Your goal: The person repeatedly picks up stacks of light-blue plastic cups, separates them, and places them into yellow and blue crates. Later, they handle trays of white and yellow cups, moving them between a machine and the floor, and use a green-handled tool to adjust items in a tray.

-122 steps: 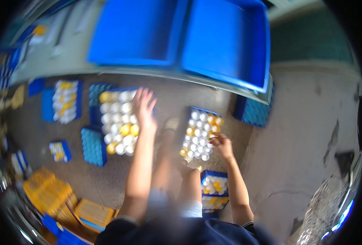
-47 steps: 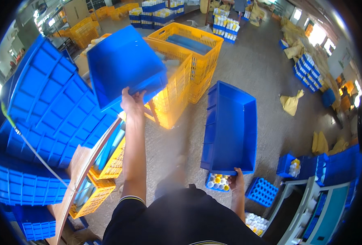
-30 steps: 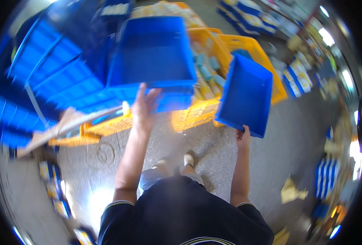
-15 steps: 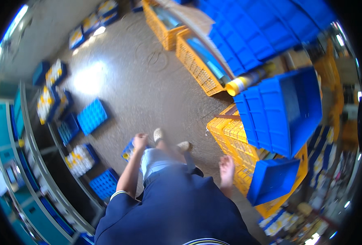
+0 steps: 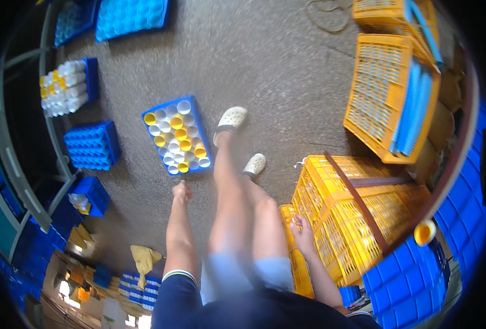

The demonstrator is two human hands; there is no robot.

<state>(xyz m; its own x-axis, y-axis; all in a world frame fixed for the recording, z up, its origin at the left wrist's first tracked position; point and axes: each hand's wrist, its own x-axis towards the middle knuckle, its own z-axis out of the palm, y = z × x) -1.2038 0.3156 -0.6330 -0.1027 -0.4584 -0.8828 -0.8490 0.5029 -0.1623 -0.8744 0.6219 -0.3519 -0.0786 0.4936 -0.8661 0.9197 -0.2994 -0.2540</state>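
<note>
My left hand (image 5: 182, 191) is closed, at the near edge of a shallow blue tray (image 5: 210, 166). Whatever its fingers hold, if anything, is too small to make out. Standing in the tray are several round, hollow white and yellow tubes (image 5: 180, 134), their open ends facing up. My right hand (image 5: 301, 226) hangs at my side with loosely bent fingers and nothing visible in it. It is nearest to the stacked yellow plastic crates (image 5: 336, 211) on the right.
On the left are a blue crate of white and yellow tubes (image 5: 64, 88), a blue moulded tray (image 5: 89, 145) and a metal rack (image 5: 15, 159). A yellow crate with blue sheets (image 5: 377, 90) stands at far right. Blue bins (image 5: 402, 285) are at near right.
My view has swung left and down. The tube-filled tray, mostly hidden behind my left arm before, shows fully ahead of my left hand. The blue bins have shifted toward the right edge.
</note>
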